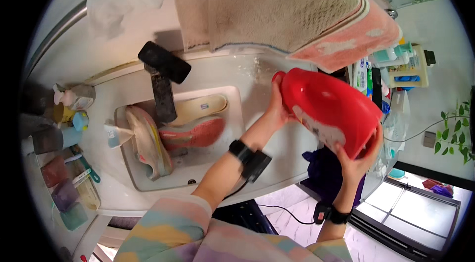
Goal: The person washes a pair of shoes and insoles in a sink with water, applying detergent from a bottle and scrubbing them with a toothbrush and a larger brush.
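Both hands hold a red plastic container (330, 102), tilted on its side over the right part of the sink counter. My left hand (279, 100) grips its narrower end. At the wider end, my right hand (360, 150) has its fingers spread around the rim. What is inside the container is hidden. In the rectangular basin (207, 171) lie a sneaker (148, 143), a pale insole (200, 108) and a shoe with its reddish sole (196, 132) showing. The black faucet (163, 95) reaches over the basin.
A black phone-like object (164, 61) rests on the faucet. Towels (267, 6) hang from a rail behind the counter. Pump bottles (76, 98), a toothbrush (89, 167) and soap boxes stand or lie at the left. Bottles (412, 69) crowd the right side, near a dark purple bag (323, 173).
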`<state>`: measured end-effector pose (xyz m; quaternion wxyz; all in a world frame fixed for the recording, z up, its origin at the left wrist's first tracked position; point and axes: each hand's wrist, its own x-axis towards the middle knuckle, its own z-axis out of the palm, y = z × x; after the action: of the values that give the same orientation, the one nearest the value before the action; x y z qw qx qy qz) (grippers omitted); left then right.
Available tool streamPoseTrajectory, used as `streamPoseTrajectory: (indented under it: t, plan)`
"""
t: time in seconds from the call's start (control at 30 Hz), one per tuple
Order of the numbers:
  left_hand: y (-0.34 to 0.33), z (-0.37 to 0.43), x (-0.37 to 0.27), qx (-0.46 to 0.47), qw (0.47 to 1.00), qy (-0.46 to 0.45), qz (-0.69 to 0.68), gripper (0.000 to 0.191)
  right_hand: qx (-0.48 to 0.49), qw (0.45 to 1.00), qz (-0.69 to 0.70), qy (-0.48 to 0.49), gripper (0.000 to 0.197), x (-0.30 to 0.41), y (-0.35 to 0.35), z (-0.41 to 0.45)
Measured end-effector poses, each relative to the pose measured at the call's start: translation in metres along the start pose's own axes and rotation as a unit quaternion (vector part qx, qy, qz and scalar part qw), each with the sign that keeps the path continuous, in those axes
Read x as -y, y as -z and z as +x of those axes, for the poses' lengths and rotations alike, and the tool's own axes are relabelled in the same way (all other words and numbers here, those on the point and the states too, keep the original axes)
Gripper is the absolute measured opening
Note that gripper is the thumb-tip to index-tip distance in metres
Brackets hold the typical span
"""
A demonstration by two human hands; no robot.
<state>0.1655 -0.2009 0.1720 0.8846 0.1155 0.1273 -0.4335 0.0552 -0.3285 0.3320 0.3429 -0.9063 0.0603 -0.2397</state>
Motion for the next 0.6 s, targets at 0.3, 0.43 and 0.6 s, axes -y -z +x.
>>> streamPoseTrajectory:
  t: [0.3, 0.43, 0.6]
  plan:
    - [0.007, 0.015, 0.01, -0.029, 1.0, 0.003, -0.008, 0.084, -0.013, 0.999, -0.024, -0.022, 0.099, 0.0, -0.006, -0.011]
    - [0.003, 0.008, 0.013, -0.027, 0.999, -0.028, 0.016, 0.086, -0.013, 0.997, -0.06, -0.051, 0.101, -0.009, 0.003, -0.015]
    - [0.004, 0.021, -0.008, 0.0, 0.999, -0.036, 0.039, 0.084, -0.062, 0.996, 0.023, -0.055, 0.103, -0.003, -0.008, -0.005]
